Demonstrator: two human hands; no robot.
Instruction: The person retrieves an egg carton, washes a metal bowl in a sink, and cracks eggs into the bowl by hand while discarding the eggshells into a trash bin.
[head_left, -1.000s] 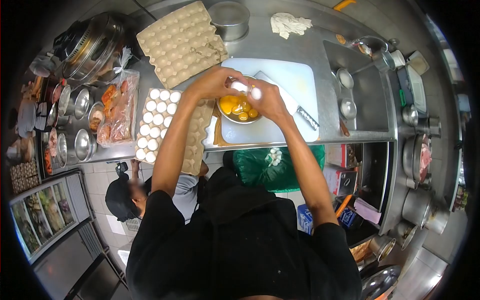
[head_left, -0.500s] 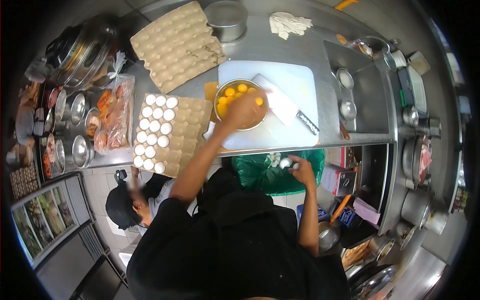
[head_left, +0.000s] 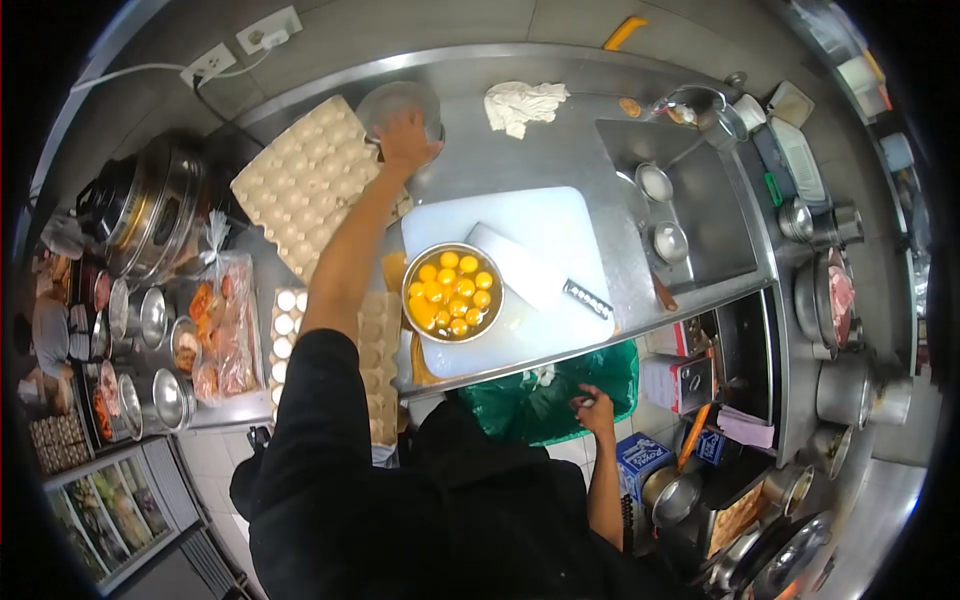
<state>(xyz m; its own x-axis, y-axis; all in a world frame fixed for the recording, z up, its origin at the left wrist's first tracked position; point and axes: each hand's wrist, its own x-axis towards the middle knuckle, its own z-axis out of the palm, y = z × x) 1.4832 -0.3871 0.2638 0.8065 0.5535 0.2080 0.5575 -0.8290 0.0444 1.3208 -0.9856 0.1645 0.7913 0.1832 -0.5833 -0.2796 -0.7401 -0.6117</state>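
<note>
My left hand (head_left: 405,140) reaches to the back of the counter, its spread fingers on top of a round metal container (head_left: 372,100). Low on the right, my right hand (head_left: 592,408) hangs over the green-lined bin (head_left: 520,408), its fingers curled; whether anything is in them is too small to tell. A metal bowl (head_left: 410,322) of several egg yolks sits on the white cutting board (head_left: 550,215), beside a cleaver (head_left: 520,268). White eggs (head_left: 284,325) stand in a carton (head_left: 378,345), partly hidden by my left arm.
An empty egg tray (head_left: 310,180) lies at the back left. Bagged meat (head_left: 225,325) and metal bowls (head_left: 170,398) are further left. A cloth (head_left: 523,105) lies at the back; a sink (head_left: 700,210) is on the right. A person's dark cap (head_left: 243,485) shows low on the left.
My left hand has moved from the yolk bowl to the container at the back. My right hand stays by the bin; the white shell seen in it earlier no longer shows. The view has shifted.
</note>
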